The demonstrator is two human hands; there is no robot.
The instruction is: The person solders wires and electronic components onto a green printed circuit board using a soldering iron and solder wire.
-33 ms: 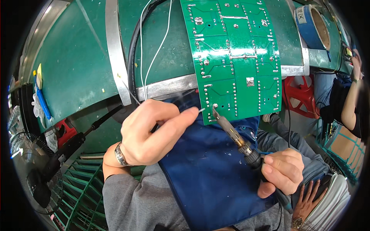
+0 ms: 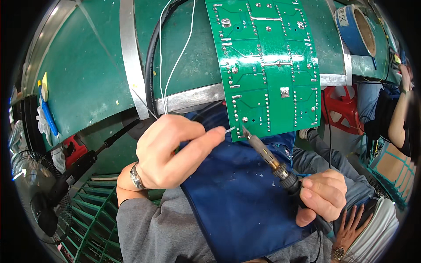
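A green circuit board (image 2: 278, 105) lies solder side up, its lower end sticking out past the bench edge over my lap. My right hand (image 2: 324, 195) is closed round the handle of a soldering iron (image 2: 276, 167). The iron's tip is at the board's lower left corner, just below a large shiny joint; contact is unclear. My left hand (image 2: 175, 151) pinches a short end of thin pale solder wire (image 2: 230, 129) between thumb and forefinger. That end reaches over the board's left edge, close to the iron tip.
White cord (image 2: 175, 65) and a thick black cable (image 2: 151, 65) run across the green bench (image 2: 87, 65). A blue spool (image 2: 354, 30) stands at the right. At lower left are a fan (image 2: 41, 197) and a green rack (image 2: 94, 219). Another person's hand (image 2: 352, 225) rests at lower right.
The solder wire's end has moved slightly right and down, onto the board. The iron's tip has dropped a little away from the large joint.
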